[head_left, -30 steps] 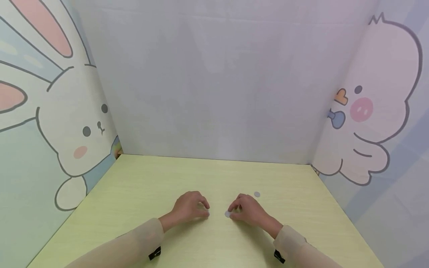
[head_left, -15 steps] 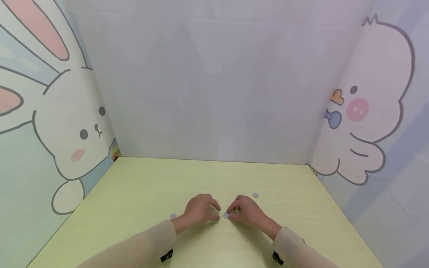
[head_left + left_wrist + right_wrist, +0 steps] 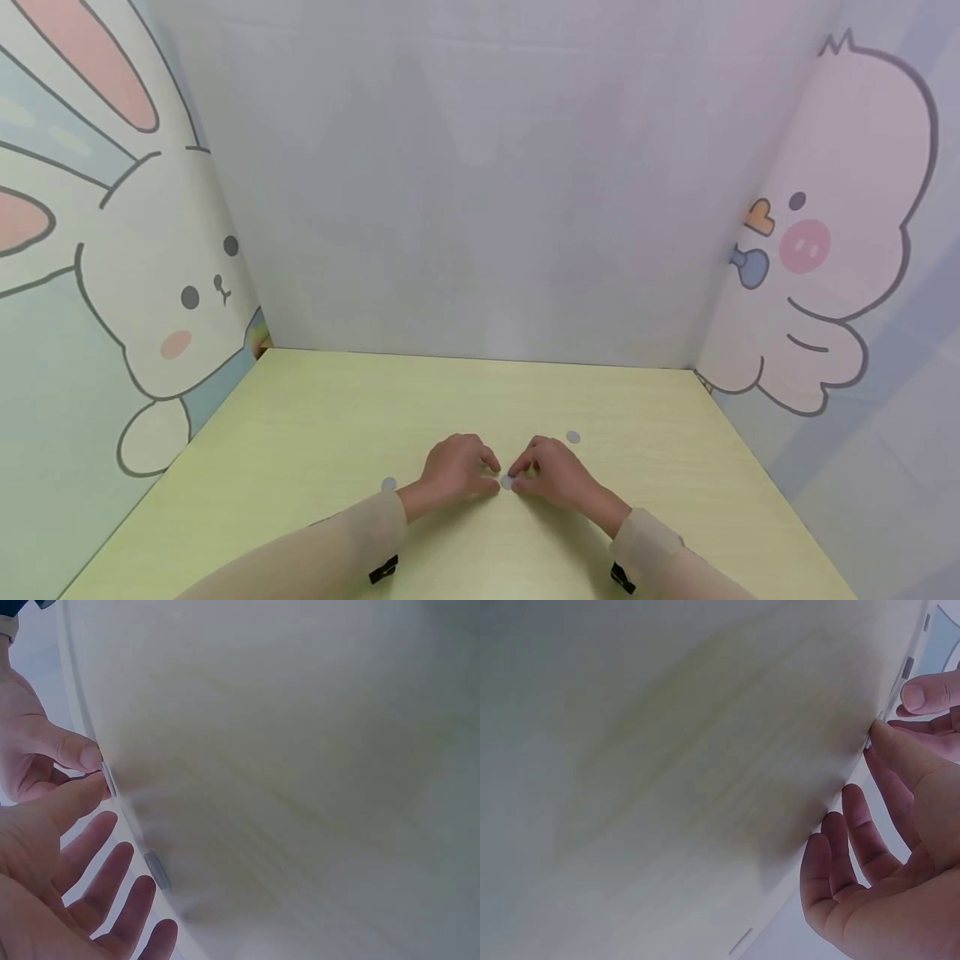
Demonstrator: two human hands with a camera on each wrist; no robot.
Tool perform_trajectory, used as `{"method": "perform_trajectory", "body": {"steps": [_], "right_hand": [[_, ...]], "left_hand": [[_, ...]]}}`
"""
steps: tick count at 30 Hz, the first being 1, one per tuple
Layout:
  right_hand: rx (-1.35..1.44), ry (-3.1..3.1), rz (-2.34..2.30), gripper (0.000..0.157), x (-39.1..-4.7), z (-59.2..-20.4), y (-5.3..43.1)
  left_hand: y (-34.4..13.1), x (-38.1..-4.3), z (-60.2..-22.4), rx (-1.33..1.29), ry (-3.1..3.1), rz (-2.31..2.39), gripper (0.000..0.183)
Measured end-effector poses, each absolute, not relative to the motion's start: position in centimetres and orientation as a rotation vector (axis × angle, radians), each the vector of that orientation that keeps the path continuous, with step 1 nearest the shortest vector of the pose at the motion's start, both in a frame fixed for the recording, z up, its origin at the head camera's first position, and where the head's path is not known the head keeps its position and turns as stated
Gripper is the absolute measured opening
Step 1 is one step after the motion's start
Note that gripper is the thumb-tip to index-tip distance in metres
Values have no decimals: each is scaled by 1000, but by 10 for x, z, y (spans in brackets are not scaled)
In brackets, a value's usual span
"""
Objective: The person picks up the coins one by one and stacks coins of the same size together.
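Observation:
In the head view my right hand (image 3: 551,472) pinches a small grey disc (image 3: 507,482) by its edge between thumb and forefinger, low over the table. My left hand (image 3: 459,468) lies just left of it, thumb and forefinger curved towards each other with the tips close to that disc. Whether my left fingertips hold a disc of their own I cannot tell. In the left wrist view the left thumb overlaps the right fingertips beside the disc (image 3: 109,780), and the other left fingers spread loosely. The right wrist view shows the right fingertips at the tabletop.
A second grey disc (image 3: 573,437) lies on the pale yellow table (image 3: 337,400), beyond the right hand. A third disc (image 3: 388,484) lies left of the left wrist. A plain curtain (image 3: 480,208) hangs behind, with cartoon-printed curtains (image 3: 180,308) at the sides.
My left hand has moved right, closing up to the disc at my right fingertips. The disc behind the left wrist has come into sight. The right hand has stayed nearly still.

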State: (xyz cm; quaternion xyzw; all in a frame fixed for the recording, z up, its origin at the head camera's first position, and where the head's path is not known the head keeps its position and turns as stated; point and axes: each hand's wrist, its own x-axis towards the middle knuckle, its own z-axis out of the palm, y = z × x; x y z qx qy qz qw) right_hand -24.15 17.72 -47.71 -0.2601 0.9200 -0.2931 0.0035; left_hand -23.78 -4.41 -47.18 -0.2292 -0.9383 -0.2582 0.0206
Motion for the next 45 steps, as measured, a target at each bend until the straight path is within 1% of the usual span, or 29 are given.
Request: {"method": "perform_trajectory", "body": {"steps": [15, 32, 45], "right_hand": [[-797, 2859, -950, 9, -243, -478, 178], [-816, 2892, -910, 10, -245, -481, 178], [-823, 2879, -929, 10, -245, -478, 178]], "left_hand": [[-38, -237, -473, -687, -2896, -793, 11], [-33, -238, -477, -719, -2857, -795, 7], [-29, -241, -481, -692, -2843, -793, 9]]}}
